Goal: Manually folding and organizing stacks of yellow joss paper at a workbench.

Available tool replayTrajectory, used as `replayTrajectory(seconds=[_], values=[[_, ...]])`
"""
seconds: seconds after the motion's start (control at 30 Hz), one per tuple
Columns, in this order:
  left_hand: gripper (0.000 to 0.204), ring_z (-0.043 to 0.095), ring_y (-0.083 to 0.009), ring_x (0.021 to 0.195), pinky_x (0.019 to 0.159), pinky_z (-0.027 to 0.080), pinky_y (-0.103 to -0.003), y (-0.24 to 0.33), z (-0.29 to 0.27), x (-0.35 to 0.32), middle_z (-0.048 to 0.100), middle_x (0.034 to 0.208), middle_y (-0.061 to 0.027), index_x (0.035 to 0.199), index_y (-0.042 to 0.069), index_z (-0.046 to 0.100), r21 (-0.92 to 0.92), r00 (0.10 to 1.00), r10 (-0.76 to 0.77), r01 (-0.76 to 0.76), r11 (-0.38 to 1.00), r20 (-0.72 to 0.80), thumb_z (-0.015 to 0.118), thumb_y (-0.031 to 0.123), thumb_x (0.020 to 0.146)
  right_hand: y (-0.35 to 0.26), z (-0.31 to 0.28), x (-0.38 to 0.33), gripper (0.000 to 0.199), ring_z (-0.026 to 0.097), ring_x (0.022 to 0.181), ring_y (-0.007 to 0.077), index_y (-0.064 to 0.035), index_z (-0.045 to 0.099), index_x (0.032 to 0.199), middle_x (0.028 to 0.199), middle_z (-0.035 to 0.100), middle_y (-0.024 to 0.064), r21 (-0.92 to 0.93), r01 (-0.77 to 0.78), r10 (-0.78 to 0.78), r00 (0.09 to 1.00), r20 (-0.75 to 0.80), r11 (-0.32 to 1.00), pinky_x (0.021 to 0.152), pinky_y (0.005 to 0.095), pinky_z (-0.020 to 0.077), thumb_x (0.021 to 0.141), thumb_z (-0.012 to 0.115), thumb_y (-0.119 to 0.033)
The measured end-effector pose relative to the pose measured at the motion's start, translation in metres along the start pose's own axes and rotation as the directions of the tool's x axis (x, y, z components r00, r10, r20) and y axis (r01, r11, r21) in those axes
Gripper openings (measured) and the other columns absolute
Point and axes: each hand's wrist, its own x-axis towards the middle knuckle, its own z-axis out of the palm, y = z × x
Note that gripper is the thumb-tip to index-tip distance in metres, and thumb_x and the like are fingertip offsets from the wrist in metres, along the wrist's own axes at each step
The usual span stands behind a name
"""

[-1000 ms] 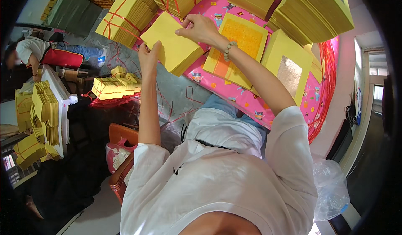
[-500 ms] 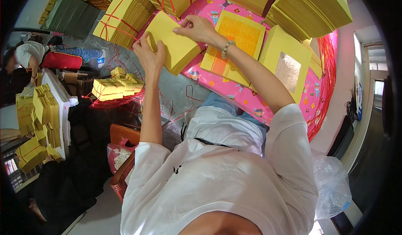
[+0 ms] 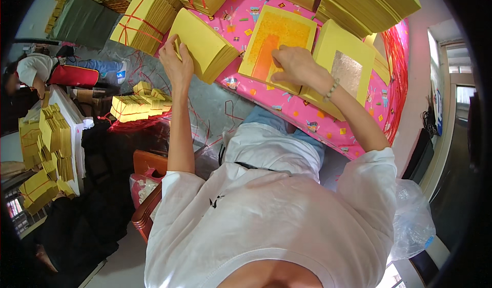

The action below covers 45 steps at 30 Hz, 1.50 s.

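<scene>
My left hand (image 3: 177, 62) grips the near edge of a thick stack of yellow paper sheets (image 3: 205, 44), tilted at the left edge of the pink patterned table cover (image 3: 302, 114). My right hand (image 3: 293, 65) rests, fingers curled, on a yellow sheet with an orange printed square (image 3: 277, 39) lying flat on the table. Right of it lies another yellow stack topped by a sheet with a gold foil square (image 3: 348, 72).
Bundles of yellow paper tied with red string (image 3: 146, 21) lie behind the table, with tall stacks (image 3: 374, 3) at the far right. More tied bundles (image 3: 134, 106) sit on the floor at left. A person in white (image 3: 31, 70) sits far left beside a table of stacks (image 3: 54, 144).
My right hand left the tilted stack and moved right onto the sheet with the orange square. My left hand stayed on the stack, which moved slightly left.
</scene>
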Motion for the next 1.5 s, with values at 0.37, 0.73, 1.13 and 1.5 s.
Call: replayTrajectory(seconds=[0.37,0.73,1.13,1.5], values=[[0.032,0.051,-0.0318,0.104,0.088,0.041,-0.041,0.049,-0.026,-0.02,0.054,0.113,-0.02,0.118,0.002,0.053,-0.057,0.989,0.094,-0.1,0.993,-0.112,0.056,0.012,0.088,-0.009,0.021,-0.03,0.04,0.061,0.08,0.0343,-0.0013,0.055,0.092,0.088,0.057,0.0164,-0.122,0.05,-0.072,0.98,-0.185,0.991,0.067,0.0431,0.0502,0.068,0.076,-0.026],[0.031,0.057,-0.03,0.102,0.086,0.047,-0.036,0.096,0.002,-0.065,0.061,0.106,-0.0121,0.107,0.005,0.063,-0.389,0.792,0.518,-0.388,0.836,0.324,0.066,0.0,0.077,0.004,0.001,-0.03,0.021,0.064,0.075,0.0332,-0.006,0.07,0.082,0.076,0.066,0.0165,0.082,0.014,-0.007,0.997,-0.08,0.997,0.066,0.0427,0.0494,0.078,0.065,-0.026],[0.025,0.056,-0.0305,0.105,0.089,0.045,-0.038,0.091,0.014,-0.066,0.062,0.107,-0.0126,0.104,0.005,0.065,-0.394,0.777,0.473,-0.316,0.863,0.414,0.061,-0.001,0.08,0.003,0.002,-0.031,0.025,0.063,0.079,0.0351,-0.0059,0.07,0.083,0.078,0.066,0.0173,0.057,0.005,0.001,0.995,-0.099,0.998,0.069,0.0451,0.0487,0.085,0.06,-0.028],[0.026,0.055,-0.0311,0.105,0.09,0.045,-0.039,0.092,0.012,-0.064,0.061,0.108,-0.0133,0.105,0.004,0.064,-0.394,0.77,0.469,-0.306,0.867,0.433,0.06,-0.001,0.079,0.003,0.003,-0.03,0.025,0.063,0.08,0.0357,-0.006,0.07,0.084,0.078,0.065,0.0177,0.066,-0.021,0.027,0.995,-0.1,0.998,0.07,0.0462,0.0484,0.086,0.059,-0.028]])
